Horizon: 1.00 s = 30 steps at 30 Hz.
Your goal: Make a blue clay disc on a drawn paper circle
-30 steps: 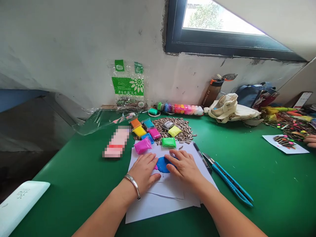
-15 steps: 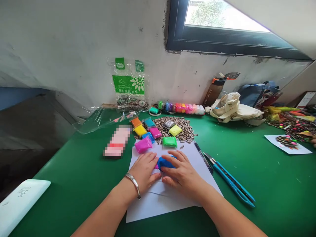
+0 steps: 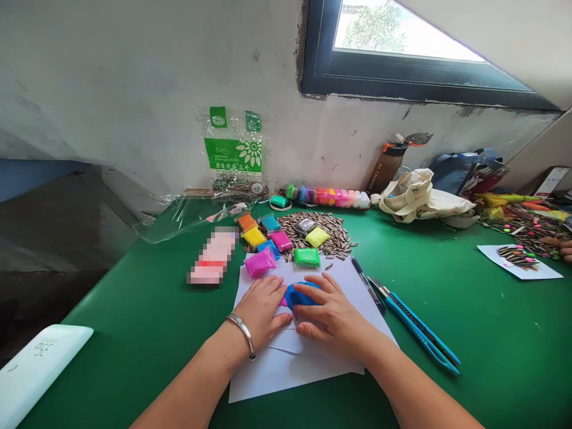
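A flattened piece of blue modelling clay (image 3: 295, 296) lies on white paper (image 3: 263, 381), partly hidden by my fingers. My right hand (image 3: 324, 310) spreads its fingers over the clay's right side. Flat on the paper to the left, my left hand (image 3: 263, 307) has its fingers stretched out, with the tips near the clay's left edge. A bit of pink clay (image 3: 283, 302) shows between my left fingers and the blue piece. Just beyond my hands are a magenta clay packet (image 3: 260, 263) and a green clay packet (image 3: 307, 257).
Sunflower seeds (image 3: 333, 232) are heaped behind the paper among more clay packets. A black pen (image 3: 369, 286) and tweezers (image 3: 422, 328) lie to the right. A seed-decorated card (image 3: 518, 262) sits farther right, near another person's hand (image 3: 558, 247). A pixelated pink item (image 3: 213, 256) is on the left.
My right fingers have shifted slightly on the blue clay, and more of it shows. My left hand stays in place. At the far right, the other person's hand has come further into view.
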Motion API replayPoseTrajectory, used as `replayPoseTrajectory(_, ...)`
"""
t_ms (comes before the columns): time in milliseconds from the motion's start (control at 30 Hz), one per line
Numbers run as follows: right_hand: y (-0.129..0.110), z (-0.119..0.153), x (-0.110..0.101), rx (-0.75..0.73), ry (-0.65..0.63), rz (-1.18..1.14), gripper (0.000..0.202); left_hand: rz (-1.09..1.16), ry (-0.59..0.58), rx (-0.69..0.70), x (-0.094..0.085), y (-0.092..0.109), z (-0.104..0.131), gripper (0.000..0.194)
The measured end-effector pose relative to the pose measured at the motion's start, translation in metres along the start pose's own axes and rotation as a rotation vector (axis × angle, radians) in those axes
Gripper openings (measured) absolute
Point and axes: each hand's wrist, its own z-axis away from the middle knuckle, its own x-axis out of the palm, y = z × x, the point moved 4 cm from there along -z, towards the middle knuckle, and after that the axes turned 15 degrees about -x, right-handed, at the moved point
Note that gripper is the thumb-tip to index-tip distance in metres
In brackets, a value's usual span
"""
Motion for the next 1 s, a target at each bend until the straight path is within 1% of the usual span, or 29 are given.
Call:
replayPoseTrajectory(33, 0.004, 0.001, 0.000, 0.003, 0.034, -0.017, 0.024, 0.008, -0.001, -0.001, 0.000, 0.000, 0.000, 0.049)
replayPoseTrajectory(100, 0.017, 0.005, -0.004, 0.057, 0.175, -0.050, 0.025, 0.022, -0.005, -0.002, -0.001, 0.000, 0.000, 0.048)
replayPoseTrajectory(133, 0.025, 0.008, -0.007, 0.113, 0.264, -0.059, 0.026, 0.025, -0.012, -0.005, -0.001, 0.000, 0.000, 0.049)
replayPoseTrajectory(167, 0.036, 0.013, -0.011, 0.205, 0.346, -0.055, 0.027, 0.024, -0.021, -0.008, -0.001, -0.001, 0.000, 0.050)
replayPoseTrajectory(200, 0.046, 0.017, -0.013, 0.306, 0.386, -0.041, 0.028, 0.020, -0.028, -0.012, 0.000, -0.002, 0.000, 0.050)
replayPoseTrajectory(233, 0.055, 0.020, -0.015, 0.392, 0.371, -0.018, 0.028, 0.015, -0.032, -0.015, 0.001, -0.003, -0.001, 0.051)
replayPoseTrajectory(300, 0.070, 0.022, -0.017, 0.499, 0.251, 0.066, 0.029, 0.015, -0.021, -0.014, 0.003, -0.006, -0.001, 0.052)
replayPoseTrajectory(367, 0.079, 0.020, -0.017, 0.517, 0.129, 0.163, 0.030, 0.031, 0.003, -0.005, 0.004, -0.007, -0.001, 0.052)
replayPoseTrajectory(433, 0.083, 0.017, -0.015, 0.503, 0.085, 0.215, 0.029, 0.038, 0.003, -0.001, 0.005, -0.008, -0.001, 0.051)
replayPoseTrajectory(533, 0.085, 0.014, -0.008, 0.475, 0.082, 0.243, 0.029, 0.042, -0.013, -0.004, 0.006, -0.009, 0.000, 0.052)
replayPoseTrajectory(700, 0.085, 0.018, 0.000, 0.454, 0.125, 0.270, 0.025, 0.041, -0.015, -0.003, 0.002, -0.006, 0.000, 0.051)
replayPoseTrajectory(767, 0.084, 0.022, -0.003, 0.457, 0.149, 0.266, 0.023, 0.037, 0.001, 0.003, 0.001, -0.005, 0.000, 0.050)
replayPoseTrajectory(867, 0.077, 0.027, -0.014, 0.471, 0.167, 0.221, 0.020, 0.054, 0.093, 0.044, -0.001, -0.001, 0.001, 0.045)
replayPoseTrajectory(933, 0.067, 0.030, -0.021, 0.480, 0.155, 0.170, 0.020, 0.059, 0.149, 0.084, -0.001, 0.001, 0.001, 0.044)
replayPoseTrajectory(1000, 0.057, 0.033, -0.023, 0.497, 0.113, 0.093, 0.021, 0.050, 0.156, 0.107, 0.002, 0.004, 0.000, 0.045)
